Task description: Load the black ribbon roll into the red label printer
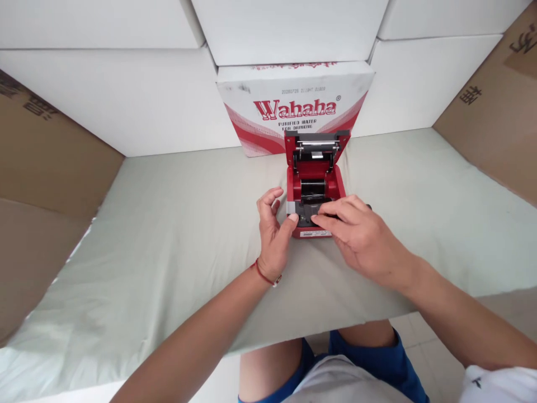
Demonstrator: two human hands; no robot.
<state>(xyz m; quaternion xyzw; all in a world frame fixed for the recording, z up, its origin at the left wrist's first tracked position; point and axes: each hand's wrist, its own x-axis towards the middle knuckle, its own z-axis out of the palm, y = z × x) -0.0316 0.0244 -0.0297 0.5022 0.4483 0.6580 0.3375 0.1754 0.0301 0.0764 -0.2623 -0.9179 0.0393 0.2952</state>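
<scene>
On pale green cloth (184, 235) before white boxes (163, 101), open red machine (319, 169), left grip (273, 232) loose against it, right grip (364, 238) unclear.

Red device (315, 168), pale green cloth (184, 235)

– Where on the surface (176, 235) can one pass?
– At both sides the room is wide, until the left brown panel (50, 179) and the right brown panel (495, 101).
– And behind the red device (314, 167)?
– There it is narrow: the raised lid (318, 148) stands before the printed carton (293, 106), and white boxes (168, 95) close the back.
– From above?
– Its middle is open; the left hand (274, 232) and right hand (363, 235) block the front corners.
</scene>
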